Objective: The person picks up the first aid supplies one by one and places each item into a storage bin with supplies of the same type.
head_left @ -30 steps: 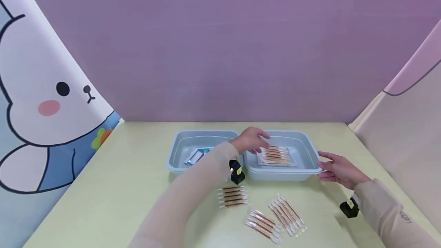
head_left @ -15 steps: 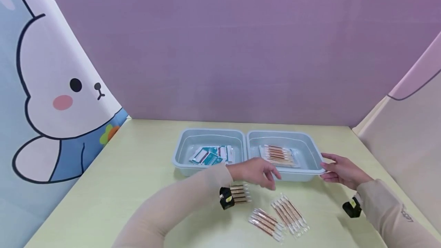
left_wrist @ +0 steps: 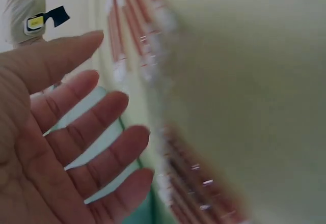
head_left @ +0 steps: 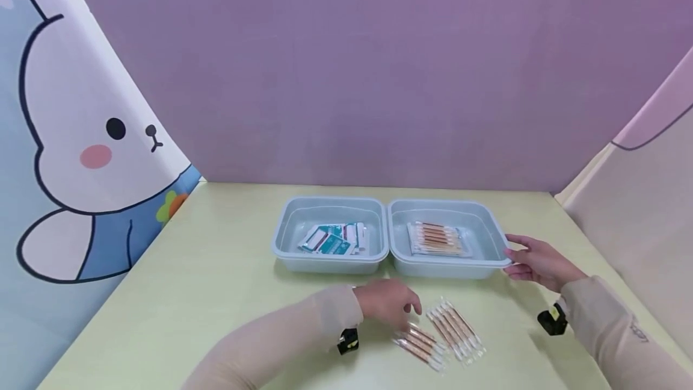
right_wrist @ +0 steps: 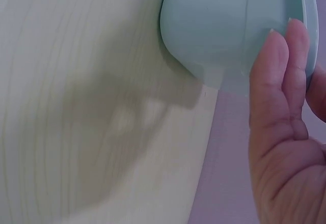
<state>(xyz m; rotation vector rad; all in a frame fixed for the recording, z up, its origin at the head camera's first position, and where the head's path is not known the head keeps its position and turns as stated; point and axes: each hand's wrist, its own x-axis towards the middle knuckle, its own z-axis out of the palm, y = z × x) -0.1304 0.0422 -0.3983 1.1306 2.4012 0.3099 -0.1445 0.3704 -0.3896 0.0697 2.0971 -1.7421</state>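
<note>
My left hand [head_left: 385,301] is over the table in front of the two basins, its fingers spread loosely with nothing between them in the left wrist view. Just beside its fingertips lies a clear pack of brown cotton swabs [head_left: 422,346]. Another swab pack [head_left: 457,331] lies to the right of that one. A third swab pack [left_wrist: 198,183] shows blurred in the left wrist view; the hand covers it in the head view. With fingers outside and thumb at the rim, my right hand [head_left: 541,263] holds the right corner of the right pale-blue plastic basin [head_left: 449,269].
Inside the right basin are flat packs of cotton swabs [head_left: 435,239]. The left basin [head_left: 327,265], standing side by side with it, contains several teal-and-white sachets [head_left: 332,244]. A purple backdrop [head_left: 346,77] rises behind the table [head_left: 227,239].
My left hand has moved from above the right basin back toward me, down to the swab packs on the table. The right hand stays at the basin's corner.
</note>
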